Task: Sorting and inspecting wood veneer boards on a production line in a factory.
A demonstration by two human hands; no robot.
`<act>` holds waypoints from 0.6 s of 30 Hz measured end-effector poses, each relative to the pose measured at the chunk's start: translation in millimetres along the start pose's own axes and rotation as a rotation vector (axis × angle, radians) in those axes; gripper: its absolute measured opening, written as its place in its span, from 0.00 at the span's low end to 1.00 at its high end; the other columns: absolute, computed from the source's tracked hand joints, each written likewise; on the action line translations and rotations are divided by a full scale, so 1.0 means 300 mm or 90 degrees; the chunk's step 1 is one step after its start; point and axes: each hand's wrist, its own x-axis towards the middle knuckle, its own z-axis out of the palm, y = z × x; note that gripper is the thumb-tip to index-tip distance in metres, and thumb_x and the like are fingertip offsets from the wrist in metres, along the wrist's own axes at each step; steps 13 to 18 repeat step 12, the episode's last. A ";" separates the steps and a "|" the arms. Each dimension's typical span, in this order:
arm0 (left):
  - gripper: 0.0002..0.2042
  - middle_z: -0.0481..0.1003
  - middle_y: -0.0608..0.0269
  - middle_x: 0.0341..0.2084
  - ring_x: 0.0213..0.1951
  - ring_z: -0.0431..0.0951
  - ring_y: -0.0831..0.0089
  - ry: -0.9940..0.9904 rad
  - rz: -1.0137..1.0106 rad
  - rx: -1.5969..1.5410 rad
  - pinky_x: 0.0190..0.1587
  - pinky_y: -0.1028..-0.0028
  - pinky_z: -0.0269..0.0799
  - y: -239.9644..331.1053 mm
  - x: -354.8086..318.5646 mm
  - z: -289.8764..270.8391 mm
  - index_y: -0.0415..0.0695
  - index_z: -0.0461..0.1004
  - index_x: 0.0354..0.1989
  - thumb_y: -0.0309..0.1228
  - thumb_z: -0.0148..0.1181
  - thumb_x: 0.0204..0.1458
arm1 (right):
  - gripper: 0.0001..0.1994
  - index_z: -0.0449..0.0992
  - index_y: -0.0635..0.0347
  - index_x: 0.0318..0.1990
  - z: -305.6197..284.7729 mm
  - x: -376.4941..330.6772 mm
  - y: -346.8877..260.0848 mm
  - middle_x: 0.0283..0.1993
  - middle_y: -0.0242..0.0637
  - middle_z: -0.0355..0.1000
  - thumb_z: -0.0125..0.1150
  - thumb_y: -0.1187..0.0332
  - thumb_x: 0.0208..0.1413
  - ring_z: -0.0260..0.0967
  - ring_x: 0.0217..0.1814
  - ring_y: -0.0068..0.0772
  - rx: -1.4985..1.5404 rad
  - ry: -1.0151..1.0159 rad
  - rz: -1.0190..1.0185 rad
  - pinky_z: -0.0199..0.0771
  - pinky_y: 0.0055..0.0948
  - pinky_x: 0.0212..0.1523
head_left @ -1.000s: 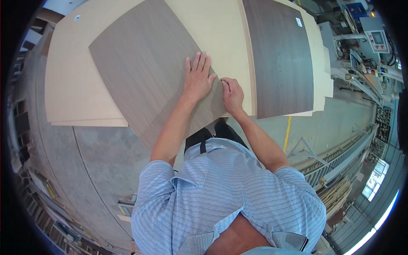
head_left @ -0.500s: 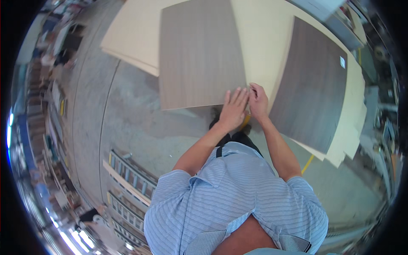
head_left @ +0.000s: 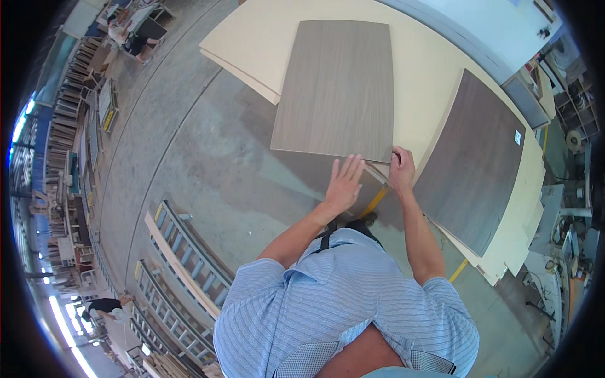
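Note:
A grey-brown wood-grain panel lies on large cream boards, its near end jutting past their edge. My left hand has its fingers stretched out and slightly apart, with the tips at the panel's near edge. At the near right corner, my right hand is closed, fingers curled and thumb against the corner. A small dark spot shows between those fingers, too small to name. A darker wood-grain panel with a small white label lies on the boards to the right.
Ladder-like metal frames and a long pale plank lie on the concrete floor at left. Racks of boards line the far left. Another person is at the upper left. A white-topped table stands at upper right.
My hands have moved apart: the left has slid leftward along the near edge, off the panel's face. My right hand stays at the corner. The whole view has shifted.

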 end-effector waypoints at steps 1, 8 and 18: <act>0.37 0.48 0.54 0.71 0.72 0.43 0.58 0.020 -0.043 0.027 0.70 0.47 0.35 -0.042 -0.030 -0.010 0.40 0.49 0.70 0.34 0.57 0.52 | 0.10 0.74 0.60 0.46 0.000 -0.009 -0.014 0.42 0.43 0.72 0.53 0.76 0.56 0.71 0.46 0.44 -0.024 0.007 0.005 0.71 0.36 0.48; 0.38 0.45 0.55 0.71 0.73 0.40 0.58 0.059 -0.163 0.070 0.71 0.48 0.33 -0.360 -0.176 -0.059 0.41 0.46 0.71 0.35 0.57 0.52 | 0.14 0.73 0.62 0.50 -0.021 -0.089 -0.030 0.48 0.45 0.72 0.53 0.74 0.56 0.71 0.49 0.44 -0.073 0.032 0.058 0.70 0.35 0.52; 0.42 0.42 0.56 0.72 0.73 0.40 0.59 0.091 -0.216 0.135 0.71 0.48 0.32 -0.504 -0.214 -0.056 0.45 0.42 0.72 0.36 0.60 0.51 | 0.24 0.69 0.60 0.58 -0.040 -0.171 -0.023 0.56 0.50 0.70 0.60 0.69 0.53 0.69 0.56 0.46 -0.060 0.039 0.166 0.68 0.38 0.58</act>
